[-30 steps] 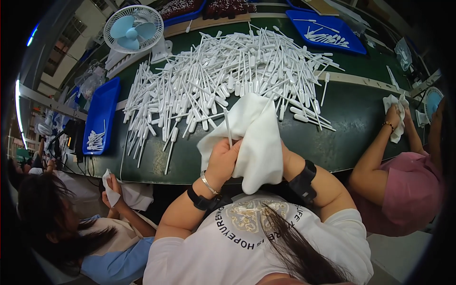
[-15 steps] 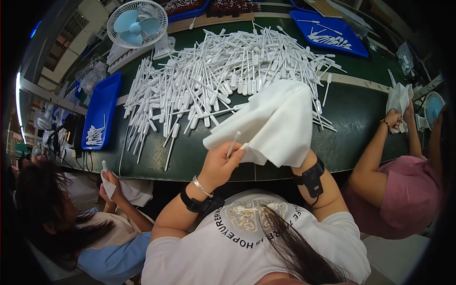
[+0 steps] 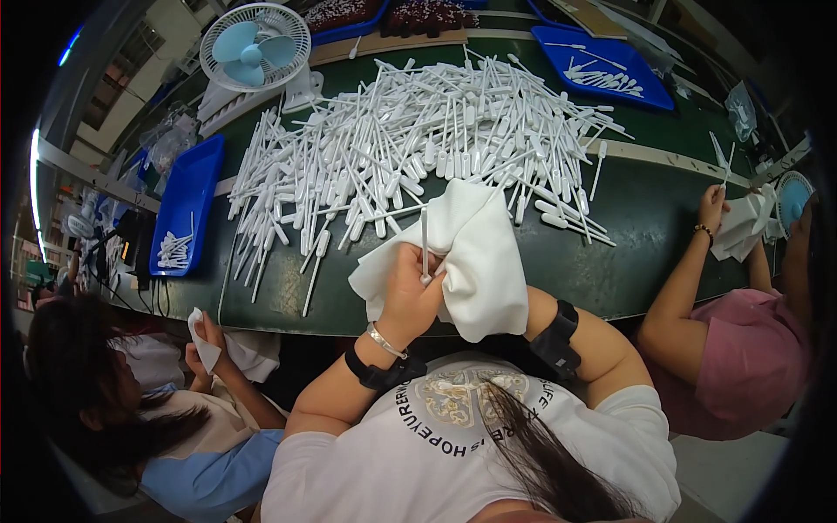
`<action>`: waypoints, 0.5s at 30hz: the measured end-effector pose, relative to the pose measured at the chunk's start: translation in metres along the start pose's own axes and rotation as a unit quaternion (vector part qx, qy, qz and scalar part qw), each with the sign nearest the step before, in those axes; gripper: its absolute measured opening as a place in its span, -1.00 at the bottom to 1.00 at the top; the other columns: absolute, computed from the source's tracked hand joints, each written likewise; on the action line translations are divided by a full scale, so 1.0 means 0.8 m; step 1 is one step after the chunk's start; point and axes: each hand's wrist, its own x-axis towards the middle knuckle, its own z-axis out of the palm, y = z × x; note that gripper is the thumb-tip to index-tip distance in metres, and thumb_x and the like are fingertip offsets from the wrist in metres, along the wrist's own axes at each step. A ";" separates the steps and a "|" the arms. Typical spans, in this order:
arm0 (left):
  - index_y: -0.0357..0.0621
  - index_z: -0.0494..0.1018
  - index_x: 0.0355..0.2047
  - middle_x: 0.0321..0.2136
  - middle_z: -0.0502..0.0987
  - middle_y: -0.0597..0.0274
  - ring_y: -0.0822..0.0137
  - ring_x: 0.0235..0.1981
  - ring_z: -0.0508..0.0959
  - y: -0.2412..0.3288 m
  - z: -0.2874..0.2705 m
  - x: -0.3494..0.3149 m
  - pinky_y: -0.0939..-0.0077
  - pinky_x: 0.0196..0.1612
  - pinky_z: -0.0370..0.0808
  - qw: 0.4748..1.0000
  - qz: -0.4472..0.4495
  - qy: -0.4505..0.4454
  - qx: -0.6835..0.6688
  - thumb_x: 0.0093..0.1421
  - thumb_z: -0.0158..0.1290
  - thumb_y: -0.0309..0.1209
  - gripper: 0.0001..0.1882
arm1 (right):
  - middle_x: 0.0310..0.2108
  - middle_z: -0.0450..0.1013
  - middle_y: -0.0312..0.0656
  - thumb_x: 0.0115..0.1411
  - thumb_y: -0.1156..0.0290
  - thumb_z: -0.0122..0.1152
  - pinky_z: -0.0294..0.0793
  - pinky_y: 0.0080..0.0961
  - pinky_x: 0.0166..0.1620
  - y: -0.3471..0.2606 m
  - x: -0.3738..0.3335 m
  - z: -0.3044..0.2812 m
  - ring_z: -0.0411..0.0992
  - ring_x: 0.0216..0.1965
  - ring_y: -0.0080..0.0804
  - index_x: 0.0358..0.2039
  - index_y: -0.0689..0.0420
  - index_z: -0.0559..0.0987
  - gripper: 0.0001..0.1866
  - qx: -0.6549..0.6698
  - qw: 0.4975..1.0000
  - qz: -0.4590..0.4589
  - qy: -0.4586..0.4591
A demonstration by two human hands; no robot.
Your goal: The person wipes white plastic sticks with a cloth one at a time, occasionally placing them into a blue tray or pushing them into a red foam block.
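Observation:
My left hand (image 3: pixel 408 292) is closed round a thin white stick (image 3: pixel 425 234), whose shaft stands nearly upright above my fingers. Bunched against that hand is a white cloth (image 3: pixel 481 248), draped over my right hand so that its fingers are hidden. Only my right forearm (image 3: pixel 541 315) comes out from under the cloth. Beyond both hands spreads a big heap of white sticks with oblong, glossy heads (image 3: pixel 418 131) on the dark green table (image 3: pixel 349 296).
Blue trays with some of these sticks stand at the left (image 3: pixel 207 174) and back right (image 3: pixel 641 87). A white fan (image 3: pixel 253 52) stands at the far left. Co-workers sit on both sides; the one at the right holds a cloth (image 3: pixel 745 222), the left one a cloth (image 3: pixel 205 340).
My hands and the cloth have moved a little left and nearer to me, and the cloth is more bunched. The stick in my left hand now points straighter up.

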 end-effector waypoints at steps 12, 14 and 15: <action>-0.25 0.31 -0.31 -0.67 0.32 0.40 0.68 -0.69 0.22 0.067 -0.035 0.016 0.83 -0.61 0.17 0.995 -0.013 -0.019 -0.101 0.08 -0.05 -0.51 -0.85 | -0.40 0.33 -0.25 0.08 0.45 0.01 0.35 -0.64 -0.35 -0.033 0.015 0.005 0.31 -0.41 -0.52 -0.27 0.16 0.36 -0.82 0.385 0.887 0.200 0.158; -0.25 0.35 -0.33 -0.72 0.31 0.42 0.68 -0.73 0.21 0.079 -0.032 0.036 0.83 -0.66 0.13 0.995 -0.024 0.025 -0.098 0.11 -0.06 -0.45 -0.85 | -0.41 0.33 -0.27 0.10 0.44 -0.02 0.36 -0.63 -0.37 -0.032 0.011 0.014 0.31 -0.43 -0.54 -0.27 0.16 0.37 -0.83 0.563 0.761 0.289 0.145; -0.25 0.35 -0.33 -0.72 0.31 0.42 0.68 -0.73 0.21 0.075 -0.033 0.040 0.83 -0.66 0.13 0.995 -0.022 0.030 -0.095 0.11 -0.06 -0.45 -0.85 | -0.40 0.34 -0.29 0.11 0.43 -0.04 0.36 -0.63 -0.38 -0.018 0.000 0.014 0.32 -0.44 -0.56 -0.26 0.16 0.37 -0.83 0.532 0.777 0.323 0.091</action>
